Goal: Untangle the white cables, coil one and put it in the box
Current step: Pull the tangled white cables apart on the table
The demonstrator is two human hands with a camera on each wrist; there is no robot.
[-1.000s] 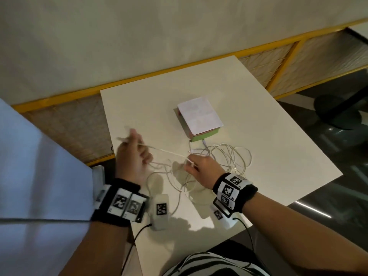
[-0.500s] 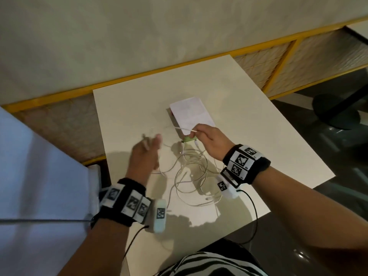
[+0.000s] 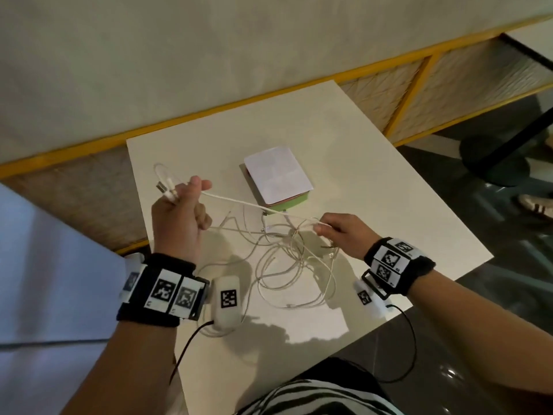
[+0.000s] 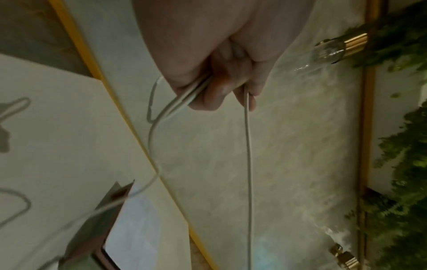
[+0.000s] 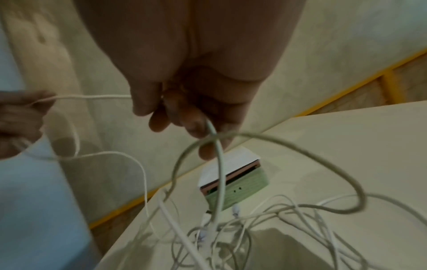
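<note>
A white cable [image 3: 239, 202] runs taut between my two hands above the table. My left hand [image 3: 179, 217] is raised at the left and grips a small loop of this cable with its plug end [image 3: 163, 187]; the left wrist view shows my left hand [image 4: 217, 87] with strands of the white cable [image 4: 247, 146] clamped under its curled fingers. My right hand [image 3: 338, 232] pinches the cable's other stretch, and my right hand [image 5: 184, 113] appears closer in its wrist view. A tangle of white cables [image 3: 293, 265] lies on the table [image 3: 389, 205] below. The green box [image 3: 279, 178] with a white lid stands shut behind the tangle.
The small white table stands against a pale wall with a yellow-framed panel [image 3: 419, 82]. A dark round table base [image 3: 493, 166] and someone's shoe [image 3: 535, 205] are on the floor at the right. A light blue surface [image 3: 45, 265] lies to the left.
My left hand has lifted and closed on a loop of cable. My right hand has moved back from the box toward me, drawing the cable taut between both hands.
</note>
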